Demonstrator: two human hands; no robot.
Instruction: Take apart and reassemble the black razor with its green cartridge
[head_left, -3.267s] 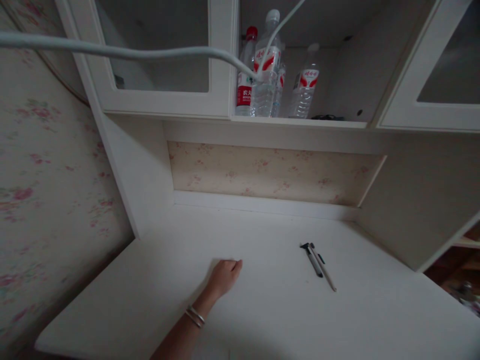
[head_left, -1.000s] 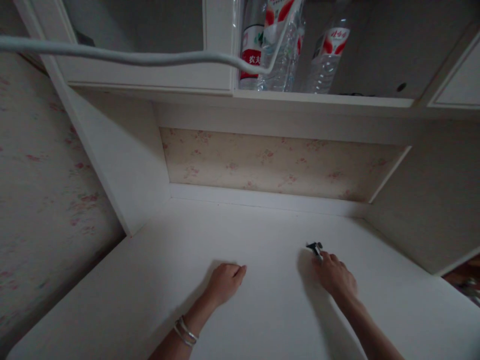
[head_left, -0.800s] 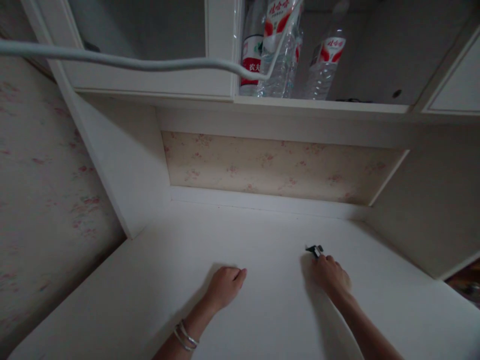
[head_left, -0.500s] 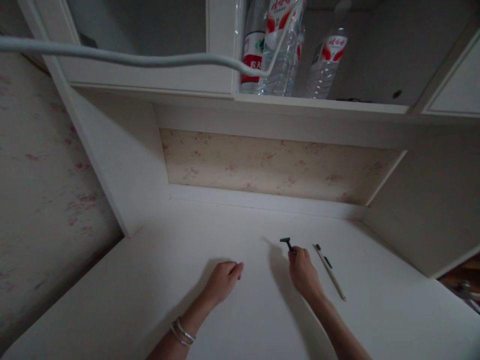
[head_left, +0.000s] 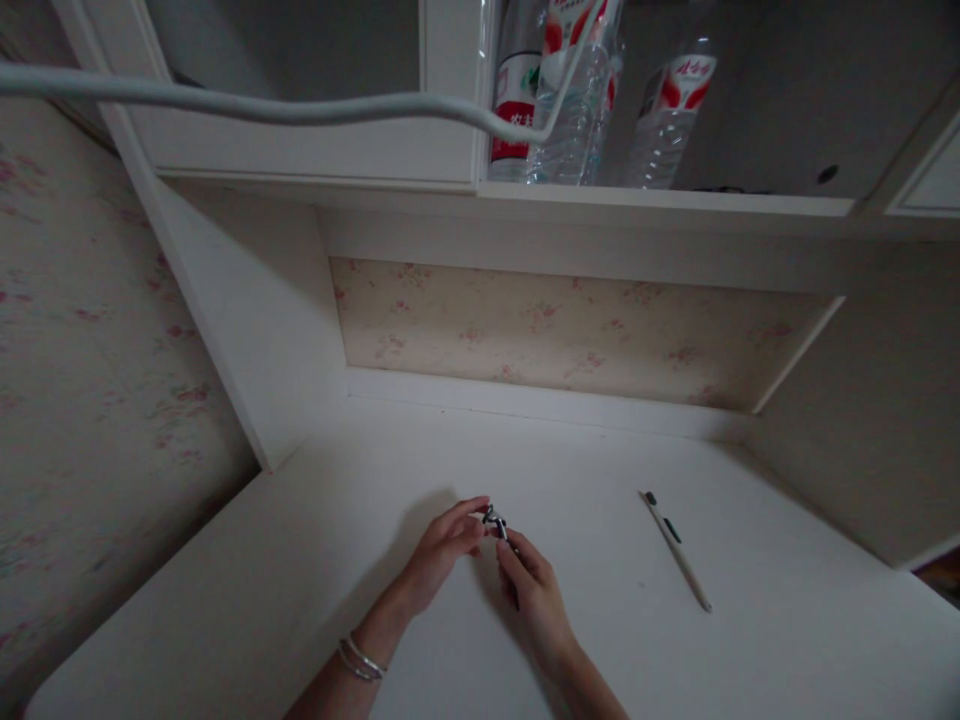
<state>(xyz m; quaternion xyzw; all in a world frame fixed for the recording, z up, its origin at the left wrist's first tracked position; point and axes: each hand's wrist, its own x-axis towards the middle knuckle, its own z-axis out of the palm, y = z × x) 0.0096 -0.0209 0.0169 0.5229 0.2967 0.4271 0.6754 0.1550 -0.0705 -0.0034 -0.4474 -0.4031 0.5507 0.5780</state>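
Note:
My right hand (head_left: 534, 590) grips a small dark razor (head_left: 494, 520) by its handle, with the head sticking up past my fingers. My left hand (head_left: 442, 550), with bracelets at the wrist, meets it in the middle of the white desk (head_left: 315, 560); its fingertips pinch the razor's head. Both hands hover just above the desk surface. A white pen-like stick (head_left: 677, 550) with a dark tip lies on the desk to the right, apart from both hands.
Above the desk an open shelf holds several water bottles (head_left: 577, 100). A white cable (head_left: 262, 105) hangs across the top. A glass cabinet door (head_left: 300, 90) is at upper left, floral wallpaper (head_left: 97, 330) on the left and behind the desk.
My right hand picked the razor up from beside the white stick and carried it left. My left hand opened from a loose fist and took hold of the razor's head.

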